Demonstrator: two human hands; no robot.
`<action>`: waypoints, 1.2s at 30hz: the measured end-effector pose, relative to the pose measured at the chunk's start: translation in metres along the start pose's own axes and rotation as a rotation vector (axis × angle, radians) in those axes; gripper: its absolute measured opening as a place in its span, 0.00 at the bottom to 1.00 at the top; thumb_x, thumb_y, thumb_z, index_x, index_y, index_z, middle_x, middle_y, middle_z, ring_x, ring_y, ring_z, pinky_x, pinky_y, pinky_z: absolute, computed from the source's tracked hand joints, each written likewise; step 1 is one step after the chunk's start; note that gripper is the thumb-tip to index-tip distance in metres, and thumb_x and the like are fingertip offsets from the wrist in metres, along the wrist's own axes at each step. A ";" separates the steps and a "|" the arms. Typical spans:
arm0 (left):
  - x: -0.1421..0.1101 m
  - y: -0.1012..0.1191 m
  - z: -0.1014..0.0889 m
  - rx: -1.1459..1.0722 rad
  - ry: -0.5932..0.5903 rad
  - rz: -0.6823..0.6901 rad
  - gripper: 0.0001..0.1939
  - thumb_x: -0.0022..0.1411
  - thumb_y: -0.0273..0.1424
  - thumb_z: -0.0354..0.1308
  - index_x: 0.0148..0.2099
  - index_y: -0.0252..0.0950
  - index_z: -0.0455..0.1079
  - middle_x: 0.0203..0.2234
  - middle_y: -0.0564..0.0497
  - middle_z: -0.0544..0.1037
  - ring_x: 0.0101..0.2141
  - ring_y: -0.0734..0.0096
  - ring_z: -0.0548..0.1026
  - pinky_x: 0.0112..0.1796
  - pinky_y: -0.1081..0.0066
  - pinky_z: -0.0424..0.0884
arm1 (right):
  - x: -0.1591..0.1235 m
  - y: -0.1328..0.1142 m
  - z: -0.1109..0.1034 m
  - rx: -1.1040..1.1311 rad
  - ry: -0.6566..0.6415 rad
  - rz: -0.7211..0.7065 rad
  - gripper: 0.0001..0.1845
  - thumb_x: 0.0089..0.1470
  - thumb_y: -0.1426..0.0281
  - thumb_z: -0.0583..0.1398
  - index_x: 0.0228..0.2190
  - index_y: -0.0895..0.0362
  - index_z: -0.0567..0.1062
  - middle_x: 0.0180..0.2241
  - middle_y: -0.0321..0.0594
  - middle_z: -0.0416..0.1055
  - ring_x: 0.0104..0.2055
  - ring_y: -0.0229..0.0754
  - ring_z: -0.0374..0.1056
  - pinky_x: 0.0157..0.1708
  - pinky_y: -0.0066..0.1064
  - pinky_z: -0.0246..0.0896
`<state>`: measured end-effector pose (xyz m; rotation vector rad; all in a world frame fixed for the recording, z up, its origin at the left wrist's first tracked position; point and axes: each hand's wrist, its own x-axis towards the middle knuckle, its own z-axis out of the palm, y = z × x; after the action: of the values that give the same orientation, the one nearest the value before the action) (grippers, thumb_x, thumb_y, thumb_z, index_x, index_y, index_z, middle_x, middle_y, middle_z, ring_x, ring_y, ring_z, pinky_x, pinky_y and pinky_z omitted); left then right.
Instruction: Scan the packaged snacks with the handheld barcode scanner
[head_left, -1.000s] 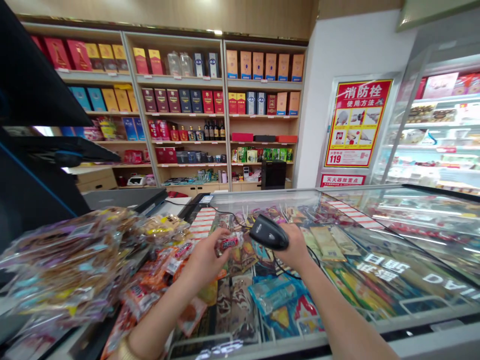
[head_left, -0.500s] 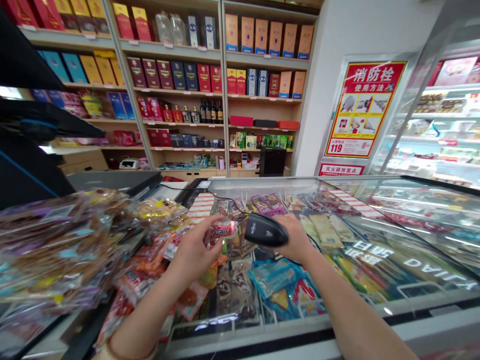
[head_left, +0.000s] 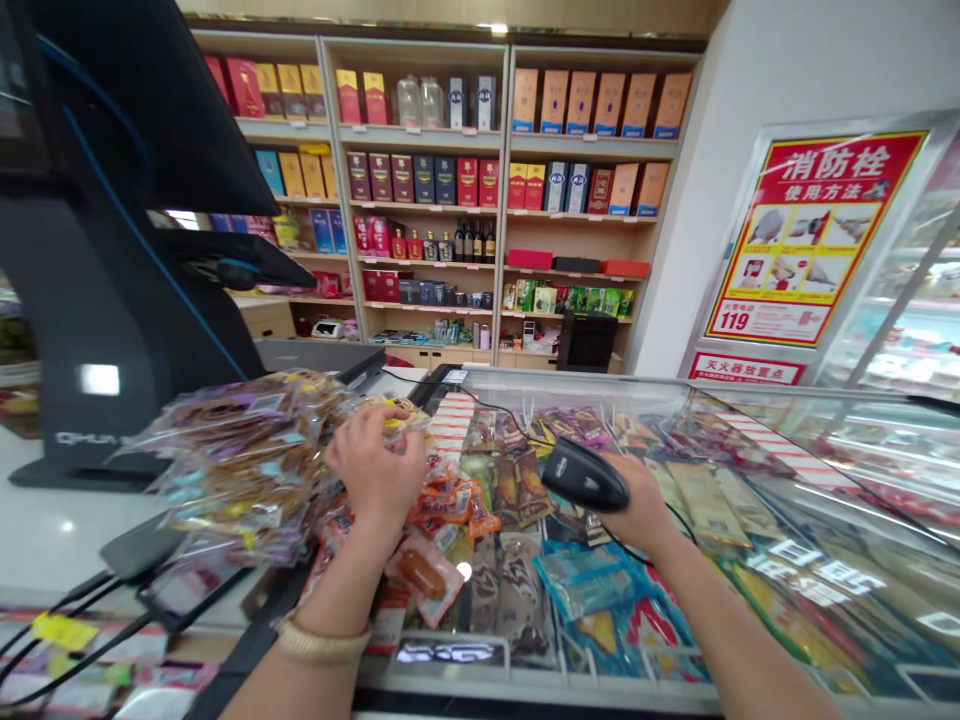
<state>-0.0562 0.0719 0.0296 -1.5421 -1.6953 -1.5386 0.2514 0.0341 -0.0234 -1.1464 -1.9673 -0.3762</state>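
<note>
Head view, looking down across a shop counter: the left hand (head_left: 375, 468) is curled half shut, knuckles up, its fingers (head_left: 390, 420) resting on small packets at the edge of a heap of clear-wrapped snack packets (head_left: 247, 465). The fingers hide whether it has a packet in its grasp. A woven bracelet (head_left: 322, 645) circles that wrist. The right hand (head_left: 646, 495) is closed around a black handheld barcode scanner (head_left: 585, 475), whose nose points left toward the other hand, well above the glass. Its black cable (head_left: 480, 402) runs back across the top of a glass-lidded chest freezer (head_left: 780, 430) packed with bagged snacks. Orange snack packets (head_left: 446, 500) and a sausage packet (head_left: 424, 575) lie just below the left hand. A black checkout terminal (head_left: 112, 330) stands left of the heap, and shelves of boxed liquor (head_left: 450, 200) rise beyond the freezer.
</note>
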 end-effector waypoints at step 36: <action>-0.040 0.012 0.025 -0.115 -0.713 0.502 0.13 0.58 0.22 0.55 0.43 0.39 0.75 0.37 0.48 0.79 0.41 0.64 0.73 0.48 0.61 0.63 | -0.015 0.017 0.018 -0.191 0.005 -0.025 0.10 0.49 0.64 0.57 0.32 0.55 0.76 0.29 0.42 0.76 0.30 0.45 0.72 0.30 0.34 0.65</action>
<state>-0.0240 0.0727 -0.0063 -2.5408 -1.3498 -0.8853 0.2602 0.0452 -0.0483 -1.2387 -1.9762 -0.5898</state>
